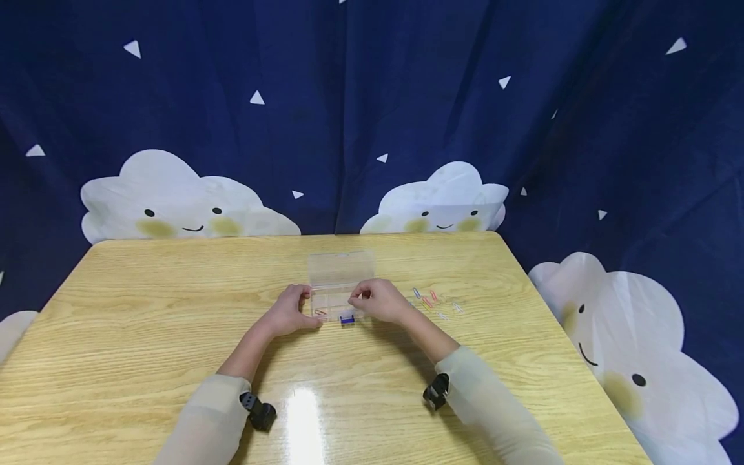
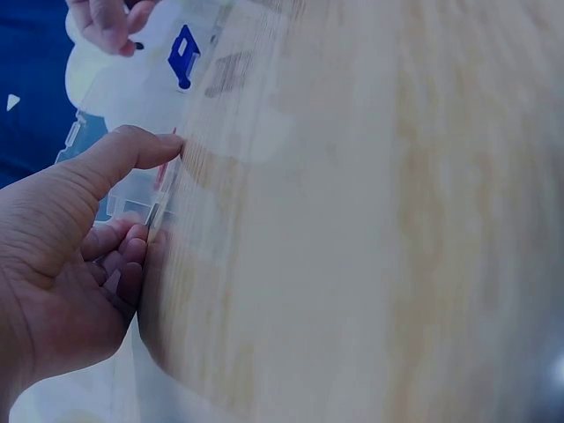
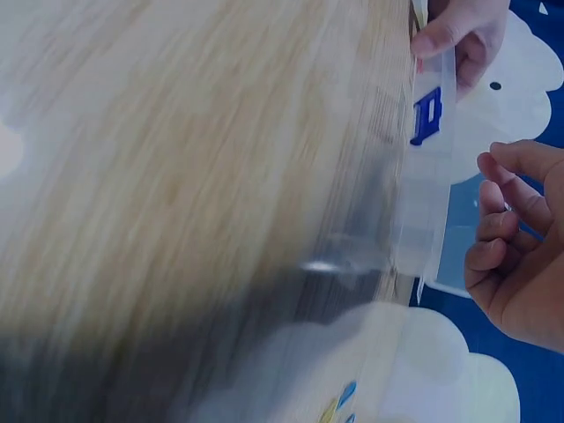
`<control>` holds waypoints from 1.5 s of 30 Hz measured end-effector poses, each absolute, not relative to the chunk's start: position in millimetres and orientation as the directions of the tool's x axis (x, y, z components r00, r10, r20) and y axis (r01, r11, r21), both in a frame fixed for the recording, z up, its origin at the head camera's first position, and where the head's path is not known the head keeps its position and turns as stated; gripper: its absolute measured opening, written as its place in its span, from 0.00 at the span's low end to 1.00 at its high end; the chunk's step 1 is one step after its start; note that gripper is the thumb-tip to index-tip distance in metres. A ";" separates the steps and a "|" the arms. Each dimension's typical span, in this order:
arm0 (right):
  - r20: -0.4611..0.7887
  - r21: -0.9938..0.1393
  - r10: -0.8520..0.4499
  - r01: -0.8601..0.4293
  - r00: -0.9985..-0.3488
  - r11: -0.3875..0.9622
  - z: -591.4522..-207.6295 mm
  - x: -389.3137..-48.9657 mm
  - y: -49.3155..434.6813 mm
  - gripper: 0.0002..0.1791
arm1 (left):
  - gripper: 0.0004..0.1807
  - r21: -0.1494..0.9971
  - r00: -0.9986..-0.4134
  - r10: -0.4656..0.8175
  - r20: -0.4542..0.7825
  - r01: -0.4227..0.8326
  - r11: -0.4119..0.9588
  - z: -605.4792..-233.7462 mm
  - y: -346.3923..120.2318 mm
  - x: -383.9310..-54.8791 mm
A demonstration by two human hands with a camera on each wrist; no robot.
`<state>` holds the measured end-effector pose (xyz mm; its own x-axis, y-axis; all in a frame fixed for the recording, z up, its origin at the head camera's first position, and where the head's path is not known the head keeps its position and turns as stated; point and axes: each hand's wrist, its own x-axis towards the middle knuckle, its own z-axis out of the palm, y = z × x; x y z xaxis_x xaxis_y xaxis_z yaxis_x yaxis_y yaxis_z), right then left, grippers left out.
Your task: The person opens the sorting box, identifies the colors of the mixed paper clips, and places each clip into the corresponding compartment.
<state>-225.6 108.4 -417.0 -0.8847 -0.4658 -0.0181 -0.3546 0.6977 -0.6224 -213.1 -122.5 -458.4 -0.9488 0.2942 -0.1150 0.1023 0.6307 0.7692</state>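
Note:
A clear plastic compartment box (image 1: 329, 299) lies on the table with its clear lid (image 1: 341, 268) raised at the back. A blue latch (image 1: 347, 320) shows at its front. My left hand (image 1: 289, 311) grips the box's left end, thumb (image 2: 157, 150) at the front and fingers behind. Inside the left front compartment lies a red paper clip (image 1: 320, 312). Over the right part of the box is my right hand (image 1: 379, 299), its thumb and index fingertips (image 3: 495, 155) brought together and the other fingers curled. I cannot tell whether a small thing sits between those fingertips.
Several coloured paper clips (image 1: 427, 302) lie scattered on the wooden table (image 1: 174, 284) to the right of the box, close to my right wrist. Behind the table's far edge hangs a dark blue curtain (image 1: 325, 97) with white clouds.

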 end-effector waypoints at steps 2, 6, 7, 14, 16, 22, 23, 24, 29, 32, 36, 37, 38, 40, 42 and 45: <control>-0.016 -0.632 -0.458 -0.346 -0.889 0.694 -416.1 -225.1 113.1 0.07 | 0.43 0.768 -0.949 0.295 -0.116 0.103 0.632 -458.1 -123.3 -212.6; -0.018 -0.636 -0.446 -0.333 -0.895 0.696 -416.2 -224.6 121.8 0.07 | 0.43 0.771 -0.946 0.298 -0.126 0.096 0.630 -457.6 -124.3 -211.9; -0.016 -0.635 -0.443 -0.333 -0.897 0.698 -416.3 -224.4 124.0 0.07 | 0.43 0.771 -0.945 0.302 -0.126 0.099 0.630 -457.7 -124.6 -212.0; -0.015 -0.618 -0.433 -0.333 -0.901 0.713 -415.1 -222.9 142.0 0.07 | 0.42 0.775 -0.948 0.299 -0.105 0.110 0.622 -459.6 -123.9 -212.6; -0.022 -0.606 -0.435 -0.334 -0.900 0.722 -414.3 -222.8 149.0 0.07 | 0.42 0.773 -0.949 0.298 -0.101 0.114 0.624 -459.4 -123.3 -212.1; -0.046 -0.572 -0.418 -0.319 -0.907 0.755 -411.0 -221.8 168.3 0.07 | 0.43 0.766 -0.947 0.302 -0.107 0.115 0.632 -458.0 -123.6 -211.6; -0.048 -0.569 -0.415 -0.317 -0.908 0.759 -410.5 -221.5 170.9 0.08 | 0.43 0.765 -0.947 0.302 -0.108 0.115 0.633 -458.4 -123.6 -212.1; -0.052 -0.567 -0.409 -0.310 -0.911 0.763 -410.0 -221.2 173.2 0.08 | 0.43 0.764 -0.947 0.304 -0.107 0.117 0.634 -458.9 -123.6 -212.5; -0.077 -0.558 -0.407 -0.299 -0.910 0.774 -409.7 -219.2 184.2 0.09 | 0.42 0.772 -0.945 0.313 -0.098 0.127 0.623 -459.2 -124.0 -212.4; -0.091 -0.555 -0.404 -0.291 -0.910 0.779 -409.5 -219.1 190.9 0.10 | 0.42 0.773 -0.944 0.322 -0.075 0.149 0.617 -456.9 -124.6 -209.8; -0.089 -0.559 -0.371 -0.262 -0.924 0.787 -407.5 -220.5 200.9 0.09 | 0.44 0.781 -0.943 0.325 -0.075 0.147 0.607 -455.6 -124.6 -208.7; -0.087 -0.559 -0.361 -0.254 -0.928 0.789 -407.4 -221.1 203.5 0.09 | 0.44 0.781 -0.943 0.322 -0.079 0.142 0.608 -456.0 -124.4 -209.1; -0.088 -0.559 -0.358 -0.251 -0.930 0.790 -406.9 -221.4 206.2 0.09 | 0.44 0.788 -0.944 0.317 -0.095 0.123 0.603 -456.7 -124.3 -209.8; -0.086 -0.549 -0.359 -0.256 -0.929 0.795 -407.1 -221.7 211.5 0.09 | 0.44 0.785 -0.945 0.312 -0.102 0.116 0.609 -457.3 -124.1 -210.3; -0.089 -0.543 -0.365 -0.262 -0.927 0.798 -407.8 -220.9 216.4 0.09 | 0.44 0.781 -0.947 0.303 -0.107 0.109 0.615 -457.0 -123.6 -210.5; -0.087 -0.535 -0.360 -0.262 -0.929 0.803 -408.9 -218.7 223.7 0.08 | 0.43 0.777 -0.949 0.299 -0.104 0.110 0.619 -456.5 -123.2 -210.8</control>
<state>-218.7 223.7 -408.9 -0.9288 -0.3604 -0.0867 -0.2616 0.8031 -0.5354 -210.8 -123.2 -456.5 -0.9487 0.2987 -0.1040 0.1097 0.6194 0.7774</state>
